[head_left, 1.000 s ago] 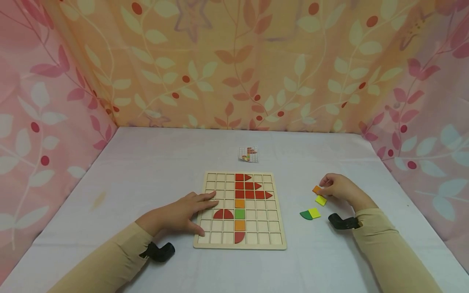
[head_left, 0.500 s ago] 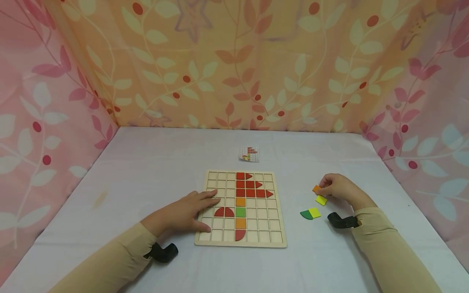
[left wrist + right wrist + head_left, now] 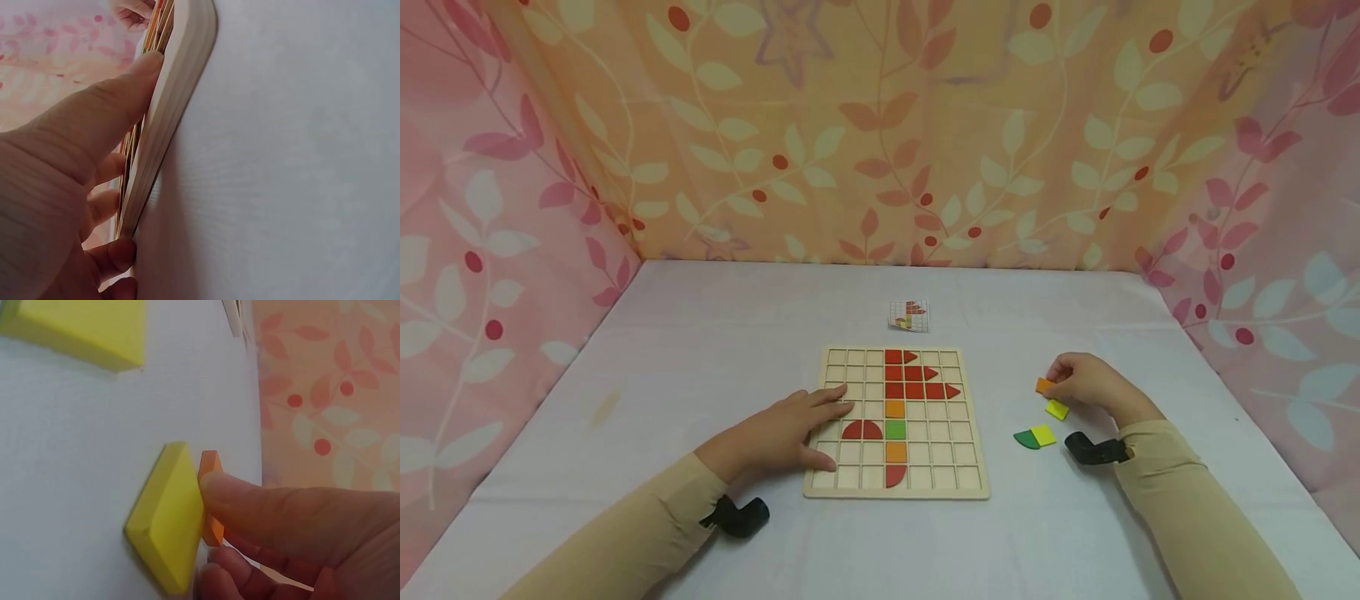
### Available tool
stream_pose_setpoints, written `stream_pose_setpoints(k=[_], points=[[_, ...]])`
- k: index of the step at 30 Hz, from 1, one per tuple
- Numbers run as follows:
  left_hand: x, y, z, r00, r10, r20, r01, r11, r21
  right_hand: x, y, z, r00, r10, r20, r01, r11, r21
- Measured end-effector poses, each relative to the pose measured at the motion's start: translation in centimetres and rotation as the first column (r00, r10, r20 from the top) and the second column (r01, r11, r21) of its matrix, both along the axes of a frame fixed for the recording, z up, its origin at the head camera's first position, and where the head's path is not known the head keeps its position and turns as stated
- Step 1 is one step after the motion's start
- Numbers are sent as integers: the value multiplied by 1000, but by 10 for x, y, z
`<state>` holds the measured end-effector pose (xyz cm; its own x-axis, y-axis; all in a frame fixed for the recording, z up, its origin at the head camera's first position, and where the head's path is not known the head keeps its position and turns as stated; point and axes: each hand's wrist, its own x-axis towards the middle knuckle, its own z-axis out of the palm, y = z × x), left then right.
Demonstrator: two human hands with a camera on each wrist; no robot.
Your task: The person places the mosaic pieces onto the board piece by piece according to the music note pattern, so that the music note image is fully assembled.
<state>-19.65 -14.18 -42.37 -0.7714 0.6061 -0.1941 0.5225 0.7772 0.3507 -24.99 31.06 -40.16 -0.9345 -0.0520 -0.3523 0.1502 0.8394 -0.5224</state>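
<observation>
My left hand [image 3: 775, 435] lies across the left edge of a wooden grid board [image 3: 936, 481], its fingers spread and its thumb resting on the lower left cells. In the left wrist view the thumb [image 3: 106, 112] presses the board's rim [image 3: 164, 119]. Red, orange and green tiles fill some cells, among them a green square [image 3: 896, 430] and two red quarter-rounds [image 3: 862, 430]. Right of the board, my right hand [image 3: 1093, 387] pinches an orange square tile [image 3: 1042, 385] between thumb and fingers. Close beside it lies a yellow square tile [image 3: 172, 515] on the cloth.
Another yellow tile [image 3: 1042, 435] touches a green quarter-round tile [image 3: 1027, 440], nearer me than the right hand. Behind the board lies a small printed card [image 3: 909, 316] with a coloured grid pattern. Floral cloth walls [image 3: 880, 133] bound the white table [image 3: 715, 308].
The board has slid a little away from me and to the right, with my left hand moving along. My right hand has shifted slightly left, carrying the orange tile.
</observation>
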Motion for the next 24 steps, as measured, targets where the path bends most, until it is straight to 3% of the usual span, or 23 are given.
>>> stream_pose_setpoints(k=[15,24], points=[[-4,2,0,1000,-16,-6,16,1000,9,-5,-11,2,997,72,-32,-73,997,-8],[-6,-2,-3,999,-34,14,34,999,30,-8,-39,7,988,142,-56,-144,989,-30]])
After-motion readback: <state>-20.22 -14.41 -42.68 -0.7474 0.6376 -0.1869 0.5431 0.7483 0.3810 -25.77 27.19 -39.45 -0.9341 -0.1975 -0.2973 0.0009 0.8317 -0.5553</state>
